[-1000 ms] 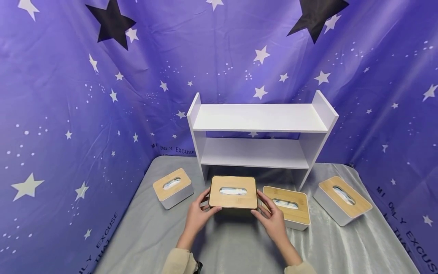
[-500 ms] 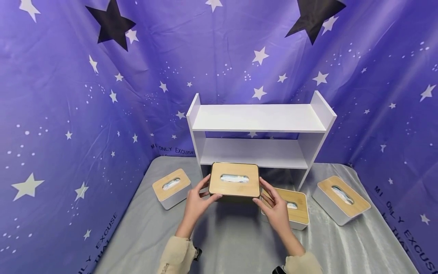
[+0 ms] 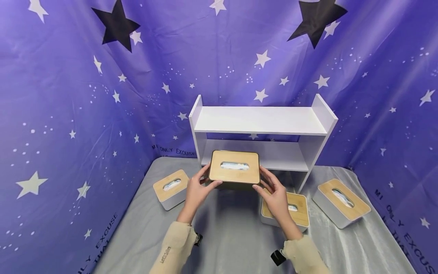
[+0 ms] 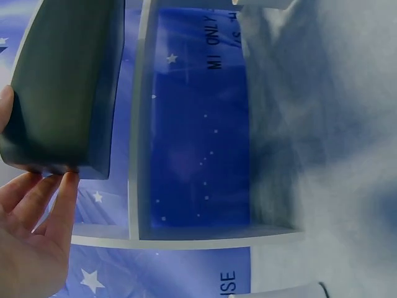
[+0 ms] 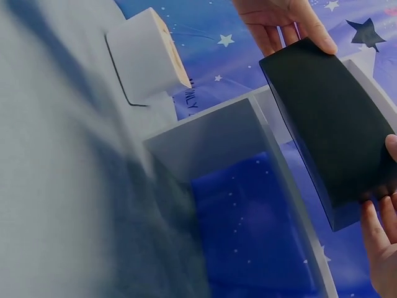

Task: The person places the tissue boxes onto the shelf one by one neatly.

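A black tissue box (image 3: pixel 234 176) with a bamboo lid and tissues in its oval slot is held level between both hands, raised in front of the white shelf's lower board. My left hand (image 3: pixel 196 192) grips its left end, thumb at the front edge. At the right end, my right hand (image 3: pixel 276 196) grips it the same way. Seen from below in the left wrist view, the box's dark body (image 4: pixel 68 93) has fingertips against its end. The right wrist view has the left hand (image 5: pixel 282 22) and the right hand (image 5: pixel 384 242) at opposite ends.
The two-tier white shelf (image 3: pixel 260 120) stands at the back of the grey cloth-covered table (image 3: pixel 236 243). White tissue boxes sit around: one at left (image 3: pixel 172 190), another partly behind my right hand (image 3: pixel 297 213), a third at far right (image 3: pixel 342 201). A purple starry curtain (image 3: pixel 219 76) surrounds the table.
Both hands have lifted the black tissue box up and forward, from below the shelf's lower board to overlapping that board in the head view. The white boxes stay in place.
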`<state>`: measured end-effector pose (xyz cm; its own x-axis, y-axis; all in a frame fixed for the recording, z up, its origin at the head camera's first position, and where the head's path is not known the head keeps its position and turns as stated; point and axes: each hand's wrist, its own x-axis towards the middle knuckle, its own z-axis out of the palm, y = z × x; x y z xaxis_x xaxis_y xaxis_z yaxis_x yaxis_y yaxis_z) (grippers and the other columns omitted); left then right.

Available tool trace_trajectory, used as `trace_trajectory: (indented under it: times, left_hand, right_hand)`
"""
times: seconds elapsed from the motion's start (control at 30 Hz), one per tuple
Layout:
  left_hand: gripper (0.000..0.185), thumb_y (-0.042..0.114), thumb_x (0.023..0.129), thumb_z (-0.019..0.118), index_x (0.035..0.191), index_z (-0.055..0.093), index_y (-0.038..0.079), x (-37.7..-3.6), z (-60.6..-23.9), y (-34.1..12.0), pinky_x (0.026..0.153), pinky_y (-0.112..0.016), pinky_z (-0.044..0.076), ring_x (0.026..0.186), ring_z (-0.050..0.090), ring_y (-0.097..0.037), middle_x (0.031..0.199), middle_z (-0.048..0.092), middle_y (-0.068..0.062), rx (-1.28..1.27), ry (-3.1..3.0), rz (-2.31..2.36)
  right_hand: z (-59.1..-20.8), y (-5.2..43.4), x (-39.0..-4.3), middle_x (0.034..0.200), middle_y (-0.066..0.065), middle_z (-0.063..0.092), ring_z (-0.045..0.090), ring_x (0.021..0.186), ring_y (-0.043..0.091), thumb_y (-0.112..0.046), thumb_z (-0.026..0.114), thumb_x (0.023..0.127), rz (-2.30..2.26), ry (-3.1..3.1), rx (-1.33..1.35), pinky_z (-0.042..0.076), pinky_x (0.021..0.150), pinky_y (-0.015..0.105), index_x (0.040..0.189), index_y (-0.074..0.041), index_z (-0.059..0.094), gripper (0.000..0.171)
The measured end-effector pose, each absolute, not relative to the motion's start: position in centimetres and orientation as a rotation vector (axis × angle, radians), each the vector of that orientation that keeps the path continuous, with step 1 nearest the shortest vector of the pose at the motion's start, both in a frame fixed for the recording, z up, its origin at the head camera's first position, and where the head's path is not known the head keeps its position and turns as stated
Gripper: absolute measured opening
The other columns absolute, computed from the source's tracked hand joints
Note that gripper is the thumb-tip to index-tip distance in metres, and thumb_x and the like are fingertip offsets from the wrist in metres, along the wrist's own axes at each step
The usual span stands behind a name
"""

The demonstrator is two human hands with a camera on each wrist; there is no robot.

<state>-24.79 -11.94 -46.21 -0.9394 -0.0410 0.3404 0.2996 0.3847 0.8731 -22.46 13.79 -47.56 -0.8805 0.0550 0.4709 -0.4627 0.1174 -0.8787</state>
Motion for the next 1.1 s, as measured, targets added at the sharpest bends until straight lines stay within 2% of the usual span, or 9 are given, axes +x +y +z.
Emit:
trace_trajectory:
  times: [0.27, 0.47, 0.57, 0.77, 1.0, 1.1]
  left_hand:
    - [0.073, 0.029, 0.079, 0.085, 0.145, 0.054, 0.019, -27.1, -45.3, -11.8, 0.098, -0.045, 0.058, 0.121, 0.064, -0.027, 0.136, 0.064, -0.011, -0.228, -2.301, -1.621]
    - [0.071, 0.028, 0.079, 0.085, 0.143, 0.056, 0.020, -28.6, -44.7, -11.8, 0.097, -0.045, 0.058, 0.120, 0.065, -0.027, 0.133, 0.066, -0.012, -0.238, -2.262, -1.611]
    - [0.072, 0.030, 0.080, 0.084, 0.144, 0.054, 0.019, -29.3, -44.5, -11.6, 0.097, -0.044, 0.058, 0.121, 0.064, -0.026, 0.136, 0.064, -0.011, -0.241, -2.272, -1.595]
    - [0.071, 0.027, 0.082, 0.082, 0.145, 0.053, 0.012, -30.6, -44.4, -11.2, 0.100, -0.051, 0.055, 0.123, 0.063, -0.031, 0.137, 0.063, -0.016, -0.229, -2.272, -1.604]
    - [0.068, 0.027, 0.085, 0.080, 0.144, 0.053, 0.007, -32.1, -44.1, -10.8, 0.101, -0.044, 0.056, 0.125, 0.062, -0.031, 0.136, 0.063, -0.018, -0.191, -2.297, -1.539]
    - [0.068, 0.028, 0.086, 0.079, 0.144, 0.052, 0.005, -32.4, -44.1, -10.6, 0.101, -0.044, 0.056, 0.125, 0.062, -0.032, 0.136, 0.062, -0.019, -0.179, -2.305, -1.523]
  right_hand:
    - [-46.2, 13.7, -24.7, 0.150, 0.015, 0.051, 0.051, 0.134, 0.000, 0.002, 0.074, 0.086, 1.855, -2.000, 0.378, 0.049, 0.103, 0.016, 0.145, -0.009, 0.052, 0.063]
    - [-45.6, 13.6, -26.4, 0.152, 0.014, 0.049, 0.047, 0.140, 0.024, -0.001, 0.071, 0.089, 1.876, -2.007, 0.400, 0.049, 0.101, 0.013, 0.145, -0.008, 0.051, 0.060]
    - [-45.3, 13.7, -27.2, 0.153, 0.015, 0.048, 0.045, 0.141, 0.031, 0.000, 0.070, 0.090, 1.887, -1.997, 0.402, 0.049, 0.102, 0.013, 0.145, -0.006, 0.050, 0.059]
    - [-44.9, 13.8, -28.7, 0.151, 0.017, 0.048, 0.045, 0.141, 0.033, 0.004, 0.071, 0.088, 1.892, -2.005, 0.389, 0.049, 0.103, 0.018, 0.144, -0.002, 0.050, 0.060]
    - [-44.6, 13.7, -30.5, 0.152, 0.022, 0.046, 0.043, 0.142, 0.036, 0.002, 0.070, 0.090, 1.876, -2.044, 0.384, 0.049, 0.100, 0.013, 0.145, 0.003, 0.046, 0.061]
    - [-44.7, 13.7, -31.2, 0.152, 0.021, 0.046, 0.043, 0.142, 0.035, 0.001, 0.069, 0.090, 1.870, -2.061, 0.375, 0.050, 0.101, 0.015, 0.145, 0.002, 0.046, 0.060]
